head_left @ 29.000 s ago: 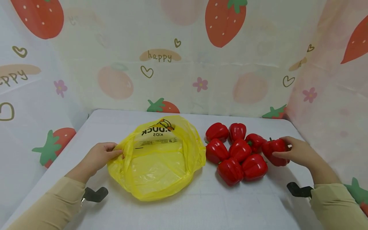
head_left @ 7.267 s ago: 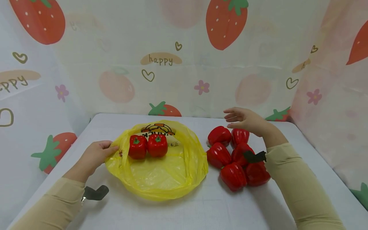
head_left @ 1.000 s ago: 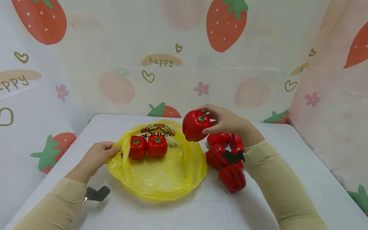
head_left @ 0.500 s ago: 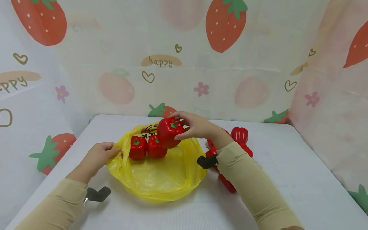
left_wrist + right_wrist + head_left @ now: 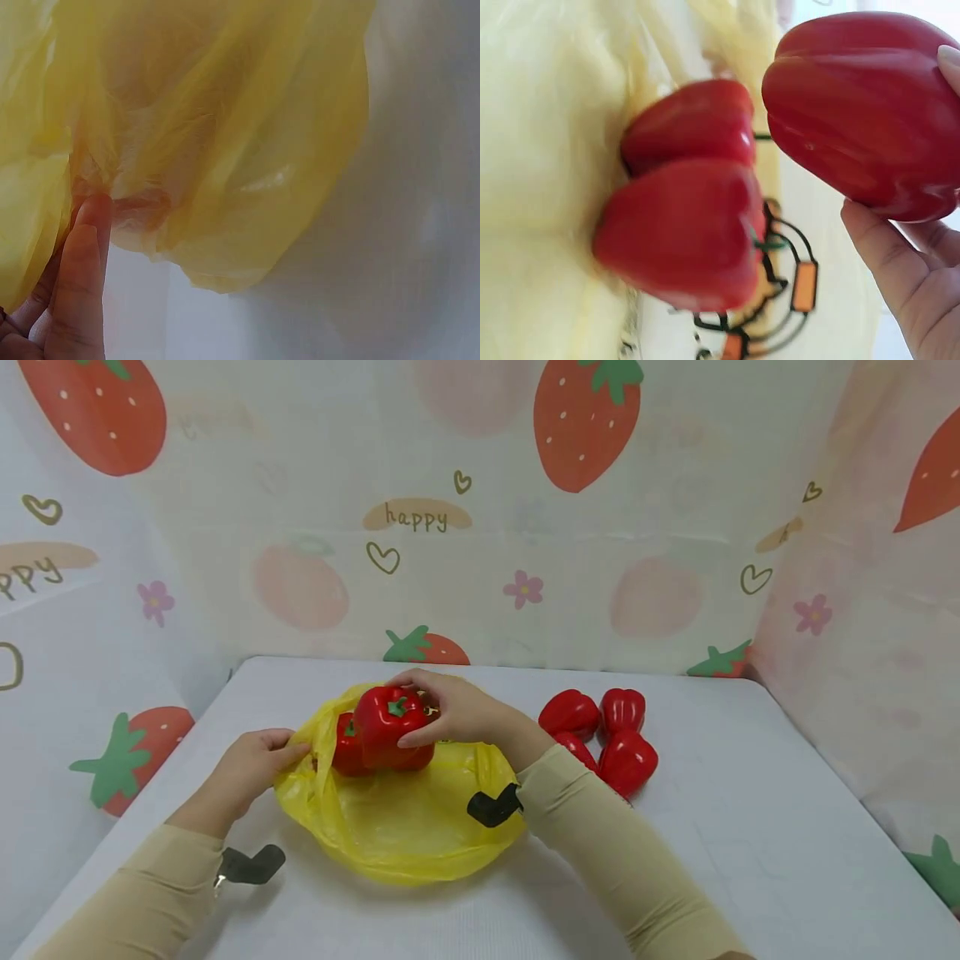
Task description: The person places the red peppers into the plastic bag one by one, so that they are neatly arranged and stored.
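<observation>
My left hand (image 5: 251, 768) pinches the rim of a yellow plastic bag (image 5: 405, 852), which lies with its mouth spread wide. In the left wrist view, the thumb and fingers (image 5: 86, 255) grip the thin film. My right hand (image 5: 472, 714) holds a red bell pepper (image 5: 382, 722) by its side, stem up, over the bag's opening. Two more bell peppers lie inside; the left one (image 5: 347, 752) shows partly, the other is mostly hidden behind the held pepper. Both show plainly in the right wrist view, the nearer pepper (image 5: 679, 232) beside the farther pepper (image 5: 694, 124), apart from the held one.
Several red bell peppers (image 5: 628, 762) sit in a group right of the bag on the white table (image 5: 750, 827), partly covered by the right sleeve (image 5: 600, 843). A strawberry-print curtain (image 5: 480, 593) stands behind and at both sides.
The bag held no peppers at first; two are in it since. My right hand has brought another pepper leftward from the group, then lower over the bag. My left hand keeps its hold.
</observation>
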`<control>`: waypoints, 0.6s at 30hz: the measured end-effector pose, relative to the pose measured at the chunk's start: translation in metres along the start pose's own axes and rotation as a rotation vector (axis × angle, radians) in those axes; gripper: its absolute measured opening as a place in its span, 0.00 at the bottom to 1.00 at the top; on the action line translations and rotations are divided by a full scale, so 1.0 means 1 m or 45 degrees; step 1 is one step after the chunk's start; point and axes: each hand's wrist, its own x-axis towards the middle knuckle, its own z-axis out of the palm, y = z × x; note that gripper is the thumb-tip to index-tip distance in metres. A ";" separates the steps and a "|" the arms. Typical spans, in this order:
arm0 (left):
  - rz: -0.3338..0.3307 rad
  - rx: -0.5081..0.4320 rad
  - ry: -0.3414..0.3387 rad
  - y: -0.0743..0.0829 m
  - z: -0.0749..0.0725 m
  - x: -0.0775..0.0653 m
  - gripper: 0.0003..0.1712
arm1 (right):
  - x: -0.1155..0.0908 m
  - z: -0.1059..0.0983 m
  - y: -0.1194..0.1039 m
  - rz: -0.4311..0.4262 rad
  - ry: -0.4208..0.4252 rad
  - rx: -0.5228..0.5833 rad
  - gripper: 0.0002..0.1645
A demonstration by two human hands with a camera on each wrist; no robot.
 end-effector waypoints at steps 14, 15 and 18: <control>-0.058 -0.004 -0.012 0.002 -0.006 -0.008 0.35 | 0.012 0.033 -0.003 0.071 -0.059 -0.097 0.40; -0.059 -0.006 -0.011 0.001 -0.006 -0.008 0.35 | 0.012 0.035 -0.003 0.070 -0.063 -0.113 0.41; -0.061 -0.010 -0.006 0.001 -0.008 -0.009 0.35 | 0.013 0.042 -0.003 0.065 -0.074 -0.196 0.41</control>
